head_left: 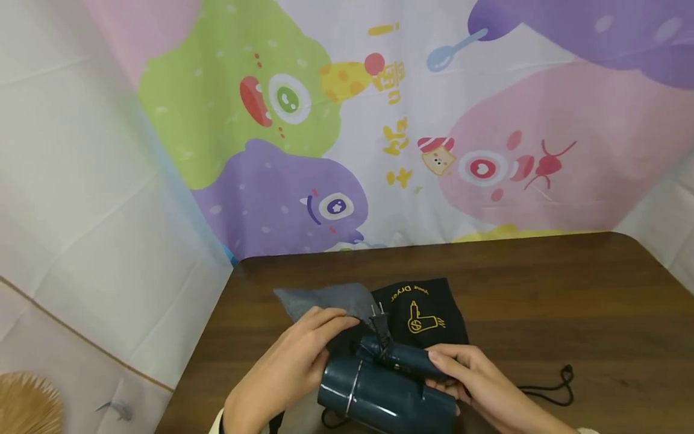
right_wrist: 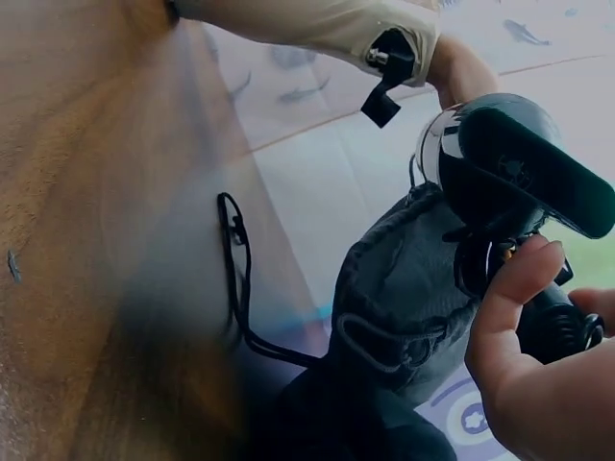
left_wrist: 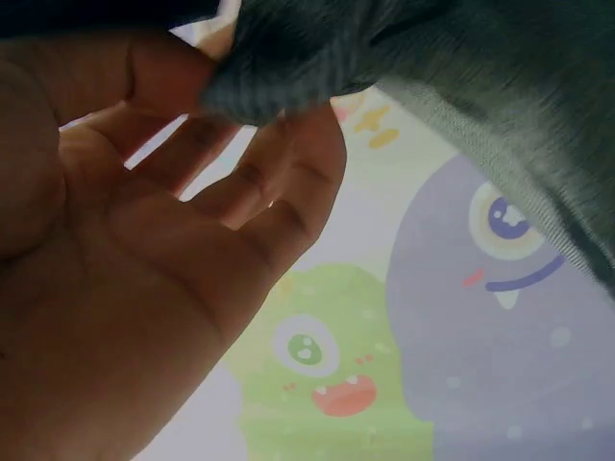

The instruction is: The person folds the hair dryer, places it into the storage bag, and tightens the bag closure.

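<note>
My right hand [head_left: 479, 380] grips a dark blue folding hair dryer [head_left: 398, 395] by its folded handle, above the table's near side. Its black plug [head_left: 379, 325] and bundled cord lie against the handle, prongs pointing away. A black drawstring bag [head_left: 452, 319] with a yellow dryer print and a grey part lies just beyond. My left hand [head_left: 290, 358] is left of the dryer and pinches the bag's cloth [left_wrist: 288, 67], fingers curled at its edge in the left wrist view. The bag's gathered mouth [right_wrist: 394, 279] stands open below the dryer in the right wrist view.
Everything is over a dark brown wooden table [head_left: 542, 289]. The bag's black cord [head_left: 566, 386] trails out to the right. Behind the table hangs a cartoon-monster curtain [head_left: 401, 211], with white cloth [head_left: 108, 181] along the left side.
</note>
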A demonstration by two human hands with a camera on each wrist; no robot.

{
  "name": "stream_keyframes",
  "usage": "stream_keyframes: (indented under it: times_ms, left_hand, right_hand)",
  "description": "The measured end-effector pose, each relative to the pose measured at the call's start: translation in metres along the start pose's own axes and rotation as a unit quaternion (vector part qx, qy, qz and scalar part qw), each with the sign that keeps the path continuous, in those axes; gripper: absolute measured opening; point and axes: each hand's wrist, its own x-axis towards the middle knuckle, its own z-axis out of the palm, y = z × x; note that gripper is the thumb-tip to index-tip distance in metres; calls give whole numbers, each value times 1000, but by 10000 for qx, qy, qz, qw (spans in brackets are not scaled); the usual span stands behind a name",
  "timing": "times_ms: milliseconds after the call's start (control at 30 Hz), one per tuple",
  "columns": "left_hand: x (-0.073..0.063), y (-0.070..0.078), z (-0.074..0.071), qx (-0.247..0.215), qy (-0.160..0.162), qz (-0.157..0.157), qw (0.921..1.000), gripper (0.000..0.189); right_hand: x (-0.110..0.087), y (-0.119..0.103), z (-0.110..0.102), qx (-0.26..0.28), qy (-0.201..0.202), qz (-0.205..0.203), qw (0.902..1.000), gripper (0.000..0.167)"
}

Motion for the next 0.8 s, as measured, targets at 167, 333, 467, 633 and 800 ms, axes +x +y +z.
stream_keyframes:
  times_ms: [167, 333, 467, 633, 800]
  left_hand:
    - [-2, 3, -4, 15, -94, 72, 9999, 61]
    - [-4, 3, -6, -55, -200, -30, 9998, 66]
    - [-7, 2, -8, -167, -252, -207, 9993, 70]
    - [-9, 1, -10, -188, -122, -347, 9991, 69]
    - [-9, 2, -10, -205, -91, -441, 9988, 68]
  right_hand:
    - [1, -3, -5, 38, 167, 203, 9996, 42]
    - [1, -5, -7, -152, 779, 446, 9958, 51]
    - [1, -5, -9, 69, 671, 398, 9969, 49]
    - [1, -5, -9, 251, 725, 282, 9967, 47]
    - [1, -5, -7, 42, 1009, 174, 9947, 47]
